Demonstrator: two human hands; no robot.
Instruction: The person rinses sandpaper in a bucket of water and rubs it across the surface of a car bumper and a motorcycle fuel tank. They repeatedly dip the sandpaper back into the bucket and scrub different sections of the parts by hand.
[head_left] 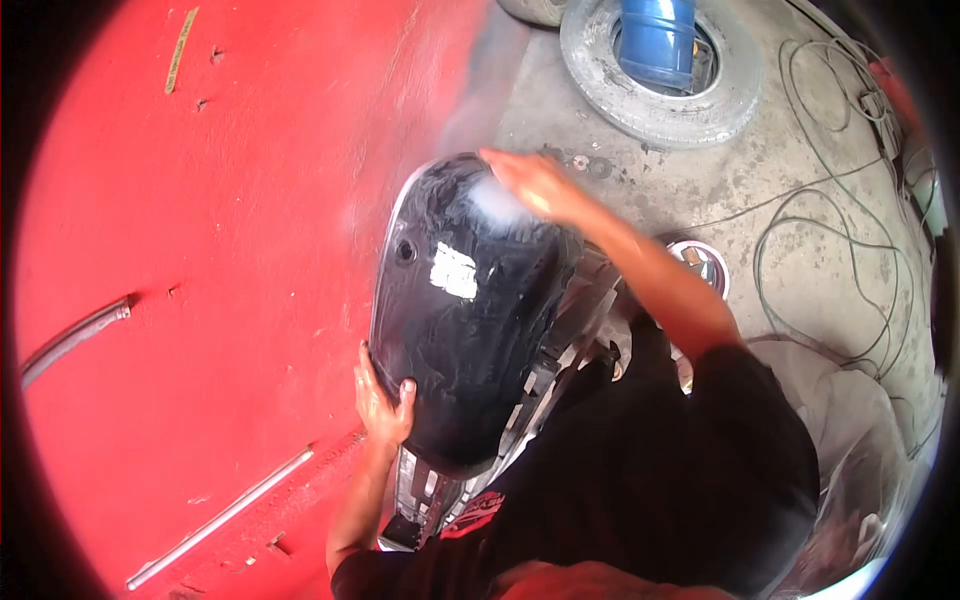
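Note:
A glossy black curved panel (470, 320), wet and streaked on its surface, stands tilted in front of me, with a round hole near its left edge and a bright white reflection in the middle. My left hand (383, 408) grips the panel's lower left edge, thumb on the face and fingers round the side. At the top of the panel, my right hand (527, 185) presses on the surface with its fingers together, slightly smeared by motion. A whitish blur lies beside its palm; whatever is under the fingers is hidden. Beneath the panel shows a metal rack-like support (445, 490).
A red wall (200, 300) rises close on the left, with a metal bar (220, 520) on it. A grey tire (600, 95) holds a blue bucket (657, 45) at the far right. Near my right arm stands a small tub (722, 275). Hoses (765, 260) coil across the concrete floor.

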